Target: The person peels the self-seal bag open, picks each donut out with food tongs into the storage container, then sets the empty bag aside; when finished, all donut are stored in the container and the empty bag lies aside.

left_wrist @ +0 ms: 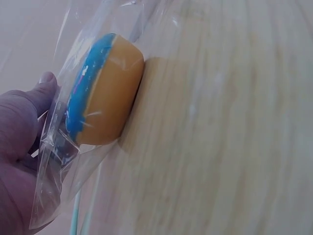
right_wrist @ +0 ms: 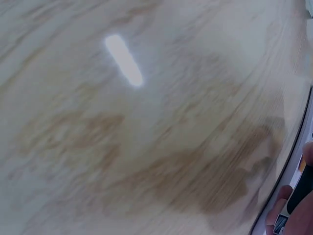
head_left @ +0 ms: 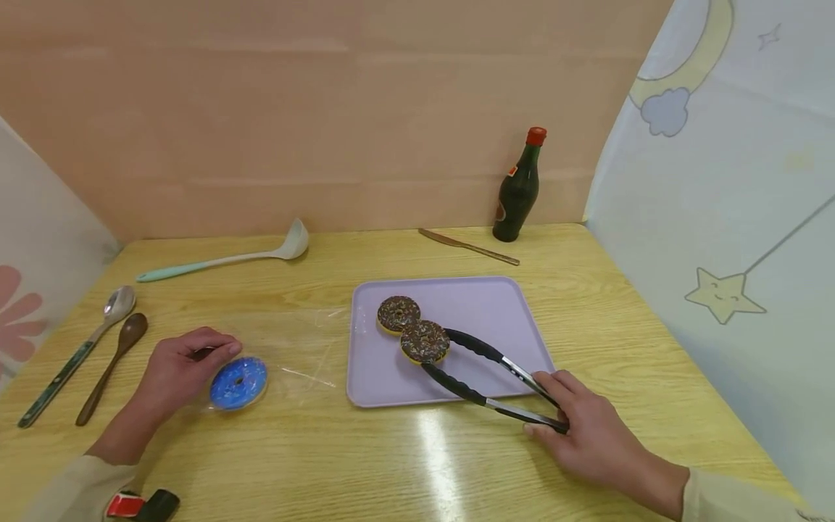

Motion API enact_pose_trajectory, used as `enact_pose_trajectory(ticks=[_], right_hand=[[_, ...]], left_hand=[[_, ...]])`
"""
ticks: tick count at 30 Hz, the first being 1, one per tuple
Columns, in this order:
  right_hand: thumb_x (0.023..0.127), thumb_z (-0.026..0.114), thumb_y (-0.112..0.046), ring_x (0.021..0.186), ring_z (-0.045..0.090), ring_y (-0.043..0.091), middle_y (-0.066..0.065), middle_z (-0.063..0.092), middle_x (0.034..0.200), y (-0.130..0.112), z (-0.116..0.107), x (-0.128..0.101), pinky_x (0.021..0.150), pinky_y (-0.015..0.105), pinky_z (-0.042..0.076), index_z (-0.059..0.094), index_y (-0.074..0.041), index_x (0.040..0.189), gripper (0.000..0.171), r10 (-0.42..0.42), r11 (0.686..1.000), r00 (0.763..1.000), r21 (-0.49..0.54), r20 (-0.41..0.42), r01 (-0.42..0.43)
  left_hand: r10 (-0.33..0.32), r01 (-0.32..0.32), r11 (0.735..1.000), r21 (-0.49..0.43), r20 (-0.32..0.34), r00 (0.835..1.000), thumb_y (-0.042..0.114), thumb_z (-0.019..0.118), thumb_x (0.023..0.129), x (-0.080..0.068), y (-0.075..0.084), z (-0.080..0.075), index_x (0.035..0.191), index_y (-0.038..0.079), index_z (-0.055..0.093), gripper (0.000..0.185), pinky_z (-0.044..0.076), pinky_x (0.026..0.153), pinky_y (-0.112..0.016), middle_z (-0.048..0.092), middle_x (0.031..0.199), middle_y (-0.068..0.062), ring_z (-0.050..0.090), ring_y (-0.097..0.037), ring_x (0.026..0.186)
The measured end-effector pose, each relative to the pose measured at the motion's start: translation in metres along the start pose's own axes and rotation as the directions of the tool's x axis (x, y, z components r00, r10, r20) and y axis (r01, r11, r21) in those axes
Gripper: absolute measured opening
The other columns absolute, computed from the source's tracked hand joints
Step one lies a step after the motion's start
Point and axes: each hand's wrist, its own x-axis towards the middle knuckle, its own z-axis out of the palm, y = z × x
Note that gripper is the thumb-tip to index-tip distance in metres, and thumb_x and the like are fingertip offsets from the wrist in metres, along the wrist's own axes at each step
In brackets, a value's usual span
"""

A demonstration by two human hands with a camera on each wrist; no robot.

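A clear plastic bag (head_left: 306,355) lies across the left of the table, with a blue-iced donut (head_left: 238,383) inside it near the mouth. My left hand (head_left: 185,366) pinches the bag's edge beside that donut; something dark shows between thumb and fingers, its kind unclear. In the left wrist view the donut (left_wrist: 105,90) stands out through the film. My right hand (head_left: 583,428) grips black-and-silver tongs (head_left: 515,370). The tong tips flank a chocolate-iced donut (head_left: 425,342) over the lilac tray (head_left: 485,301). A second chocolate donut (head_left: 399,314) touches or overlaps it at the upper left.
Left of my hand lie a metal spoon (head_left: 78,362) and a wooden spoon (head_left: 117,355). A ladle (head_left: 228,262) rests at the back left. Behind the tray are a copper-coloured knife (head_left: 470,246) and an upright dark bottle (head_left: 518,192). Cloth walls border the table.
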Motion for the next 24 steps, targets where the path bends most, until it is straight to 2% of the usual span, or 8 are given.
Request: enact_pose_trajectory(ticks=[6, 13, 24], right_hand=[[0.073, 0.083, -0.026, 0.056, 0.033, 0.001, -0.005, 0.050, 0.095, 0.013, -0.003, 0.002, 0.051, 0.021, 0.032, 0.058, -0.001, 0.121, 0.060, 0.070, 0.997, 0.997, -0.041, 0.012, -0.070], [0.075, 0.080, -0.026, 0.071, 0.048, 0.014, 0.003, 0.055, 0.102, 0.026, -0.007, 0.012, 0.057, 0.030, 0.040, 0.057, 0.002, 0.122, 0.059, 0.109, 0.990, 0.994, -0.091, -0.004, -0.109], [0.073, 0.081, -0.025, 0.061, 0.041, 0.010, 0.005, 0.055, 0.096, 0.036, -0.005, 0.021, 0.053, 0.028, 0.037, 0.058, 0.003, 0.118, 0.057, 0.092, 0.991, 0.996, -0.102, -0.002, -0.091]], left_hand=[[-0.012, 0.012, 1.000, -0.003, 0.011, 1.000, -0.009, 0.071, 0.080, -0.002, 0.001, -0.001, 0.085, 0.001, 0.074, 0.011, 0.045, 0.061, -0.013, 0.067, 0.078, 0.002, 0.059, -0.002, 0.069], [0.001, 0.000, 1.000, -0.026, 0.018, 1.000, -0.006, 0.071, 0.082, -0.001, 0.004, -0.002, 0.086, 0.001, 0.074, 0.009, 0.045, 0.061, -0.013, 0.067, 0.078, -0.002, 0.059, -0.004, 0.068], [0.004, -0.003, 0.999, -0.043, 0.025, 1.000, -0.008, 0.070, 0.081, 0.000, 0.005, -0.001, 0.086, 0.000, 0.074, 0.011, 0.045, 0.060, -0.014, 0.067, 0.079, 0.000, 0.058, -0.005, 0.068]])
